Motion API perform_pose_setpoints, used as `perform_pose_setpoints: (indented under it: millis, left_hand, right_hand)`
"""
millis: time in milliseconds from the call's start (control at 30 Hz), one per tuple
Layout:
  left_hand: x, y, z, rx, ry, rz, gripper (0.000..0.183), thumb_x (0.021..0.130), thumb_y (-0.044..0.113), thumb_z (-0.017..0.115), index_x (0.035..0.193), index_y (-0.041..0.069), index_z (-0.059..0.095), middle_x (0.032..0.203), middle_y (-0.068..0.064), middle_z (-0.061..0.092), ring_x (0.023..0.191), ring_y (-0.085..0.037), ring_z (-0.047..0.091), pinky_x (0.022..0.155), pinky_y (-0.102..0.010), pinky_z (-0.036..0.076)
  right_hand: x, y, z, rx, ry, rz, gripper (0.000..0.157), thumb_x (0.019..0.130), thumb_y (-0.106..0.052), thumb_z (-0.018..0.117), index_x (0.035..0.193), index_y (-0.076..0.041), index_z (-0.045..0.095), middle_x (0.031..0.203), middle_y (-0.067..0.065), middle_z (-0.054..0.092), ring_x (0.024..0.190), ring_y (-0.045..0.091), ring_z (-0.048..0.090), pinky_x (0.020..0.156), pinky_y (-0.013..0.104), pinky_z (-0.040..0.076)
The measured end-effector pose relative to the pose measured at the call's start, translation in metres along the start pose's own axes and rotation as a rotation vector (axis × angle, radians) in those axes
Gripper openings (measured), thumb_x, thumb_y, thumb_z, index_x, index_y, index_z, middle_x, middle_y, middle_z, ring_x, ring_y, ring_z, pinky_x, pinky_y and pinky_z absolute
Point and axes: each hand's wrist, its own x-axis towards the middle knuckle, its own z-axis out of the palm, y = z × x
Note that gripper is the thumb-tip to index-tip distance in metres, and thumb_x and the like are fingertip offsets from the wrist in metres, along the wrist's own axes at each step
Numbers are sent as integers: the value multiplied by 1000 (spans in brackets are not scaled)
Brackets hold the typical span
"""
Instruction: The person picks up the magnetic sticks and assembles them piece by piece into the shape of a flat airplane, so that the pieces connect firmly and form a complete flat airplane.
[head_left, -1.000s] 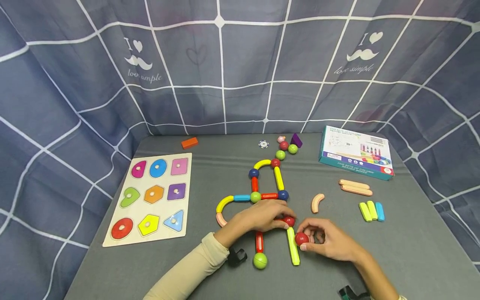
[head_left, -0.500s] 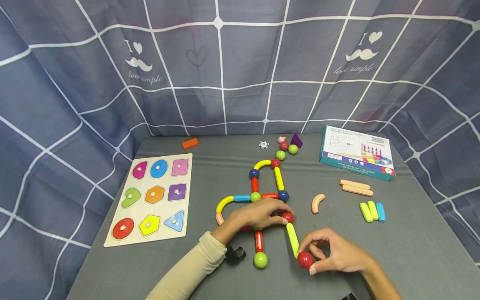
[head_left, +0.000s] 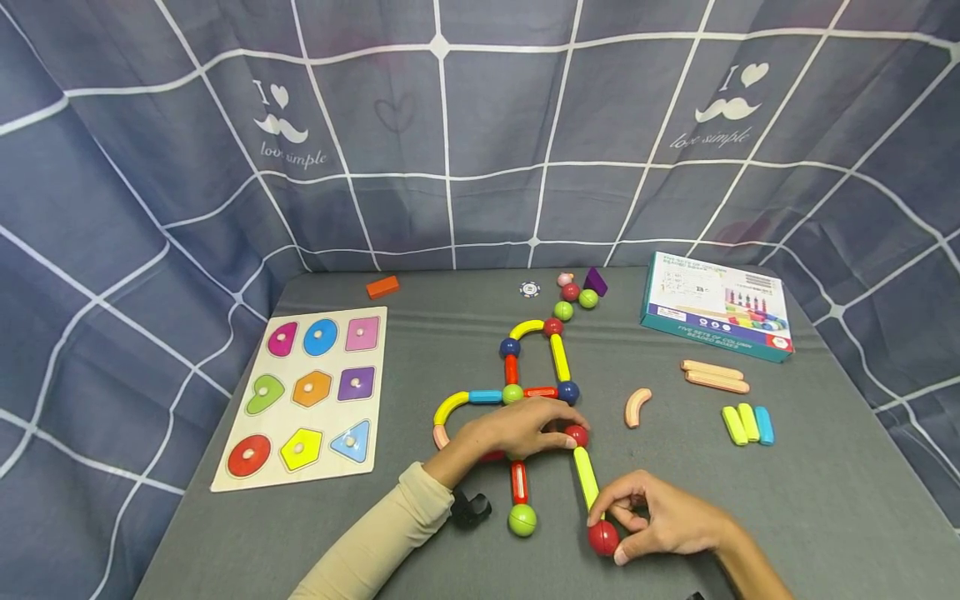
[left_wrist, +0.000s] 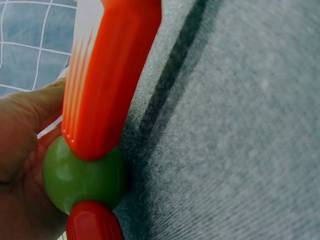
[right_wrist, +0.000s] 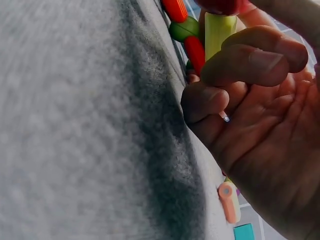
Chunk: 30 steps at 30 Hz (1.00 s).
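Observation:
My right hand (head_left: 663, 521) pinches a red ball (head_left: 603, 538) between thumb and index finger. The ball sits against the near end of a yellow-green magnetic stick (head_left: 586, 477). At that stick's far end is another red ball (head_left: 577, 435), which my left hand (head_left: 521, 429) holds between thumb and fingers. Under the left hand, part of the joined figure of sticks and balls is hidden. In the left wrist view a green ball (left_wrist: 82, 172) joins two red sticks. A red stick (head_left: 519, 483) runs from below the left hand to a green ball (head_left: 522, 520).
A shape puzzle board (head_left: 300, 396) lies at left. To the right are a curved peach piece (head_left: 637, 408), peach sticks (head_left: 716, 382), short yellow-green and blue sticks (head_left: 763, 426) and a toy box (head_left: 716, 308). Spare balls (head_left: 588, 298) lie at the back.
My right hand has carried its red ball from beside the yellow-green stick to its near end, then slightly toward the front edge. The stick's angle has shifted slightly; my left hand stays nearly in place.

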Motion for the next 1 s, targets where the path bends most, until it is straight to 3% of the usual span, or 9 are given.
perform_pose_setpoints:
  millis: [133, 367, 533, 633, 700, 767, 833, 900, 1000]
  left_hand:
    - [0, -1, 1, -8, 4, 1, 35, 95, 36, 56, 127, 24, 59, 114, 17, 57, 90, 0, 50, 82, -15, 39]
    - [0, 0, 4, 25, 49, 28, 37, 94, 33, 59, 128, 19, 60, 114, 10, 58, 98, -4, 53, 87, -15, 39]
    - [-7, 6, 3, 57, 89, 30, 43, 93, 30, 62, 132, 16, 55, 120, 5, 58, 105, -5, 52, 90, -17, 39]
    - [-21, 11, -1, 122, 154, 18, 43, 92, 30, 64, 132, 18, 56, 121, 4, 56, 103, -7, 51, 87, -19, 40]
    - [-33, 15, -5, 164, 198, 7, 39, 90, 32, 65, 127, 20, 59, 118, 7, 56, 101, -7, 51, 87, -21, 41]
    - [-47, 19, -9, 176, 217, 7, 34, 88, 33, 68, 120, 21, 64, 113, 10, 58, 98, -5, 51, 85, -22, 41]
    - [-60, 21, -10, 155, 198, 18, 30, 85, 34, 71, 112, 22, 68, 107, 12, 60, 91, -2, 53, 80, -19, 42]
    - [-70, 22, -10, 106, 143, 34, 28, 82, 35, 75, 107, 22, 70, 102, 14, 60, 80, -1, 52, 71, -16, 41]
    - [-79, 23, -7, 31, 33, 61, 31, 77, 36, 79, 104, 23, 71, 100, 18, 60, 75, 0, 52, 64, -14, 39]
  right_hand:
    - [0, 0, 1, -3, -8, 25, 40, 73, 5, 74, 110, -6, 64, 60, 8, 35, 52, 14, 34, 60, 20, 47]
    - [7, -5, 7, 2, 12, 204, 33, 75, -3, 78, 106, -7, 66, 58, 13, 34, 55, 0, 32, 50, 15, 37]
    - [9, -8, 4, -35, 68, 185, 31, 79, -2, 74, 109, -4, 66, 58, 13, 35, 54, -1, 33, 46, 16, 35]
    - [3, -10, -14, -169, 239, 167, 25, 85, -3, 69, 110, -4, 65, 59, 5, 40, 53, -1, 35, 43, 20, 35]
    - [-3, -10, -30, -375, 420, 175, 19, 88, -6, 67, 107, -5, 65, 61, -2, 45, 51, -2, 36, 41, 22, 35]
    - [-10, -10, -48, -609, 595, 256, 16, 88, -11, 68, 104, -8, 66, 63, -6, 48, 50, 0, 38, 42, 23, 34]
    - [-15, -7, -64, -810, 707, 346, 18, 86, -13, 70, 104, -11, 66, 64, -8, 49, 49, 1, 38, 43, 23, 33]
    - [-18, -4, -75, -951, 728, 401, 24, 85, -12, 71, 109, -12, 66, 67, -8, 51, 51, 3, 39, 46, 23, 34]
    - [-18, 1, -85, -1016, 645, 420, 38, 84, -8, 71, 121, -13, 63, 77, -5, 54, 57, 4, 41, 50, 24, 34]
